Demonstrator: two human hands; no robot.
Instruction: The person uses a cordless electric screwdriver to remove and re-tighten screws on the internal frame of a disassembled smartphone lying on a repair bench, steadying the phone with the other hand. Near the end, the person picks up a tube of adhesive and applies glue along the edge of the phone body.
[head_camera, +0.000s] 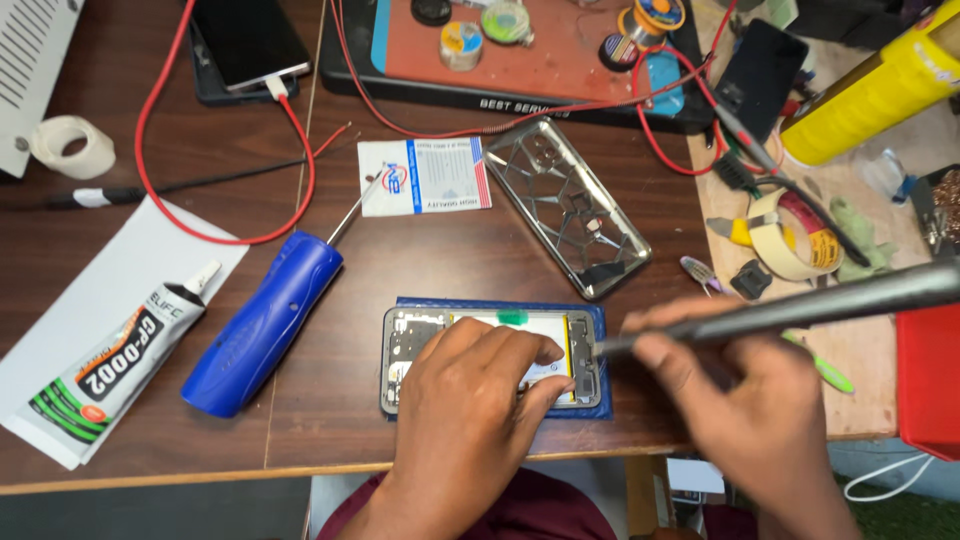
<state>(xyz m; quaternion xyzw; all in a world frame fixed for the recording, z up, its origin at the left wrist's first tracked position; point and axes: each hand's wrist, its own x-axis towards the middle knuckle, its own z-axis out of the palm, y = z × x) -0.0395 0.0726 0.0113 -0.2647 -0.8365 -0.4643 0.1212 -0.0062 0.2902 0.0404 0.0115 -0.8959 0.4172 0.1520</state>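
Opened phone lies under left hand fingertips.

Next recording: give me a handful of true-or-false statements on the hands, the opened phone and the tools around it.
1. The left hand presses on the opened phone. True.
2. The right hand holds a blue screwdriver. False: it holds a grey tool; the blue screwdriver lies on the table.
3. The phone rests on a blue mat. True.
4. The glue tube stands upright. False: it lies flat on white paper.
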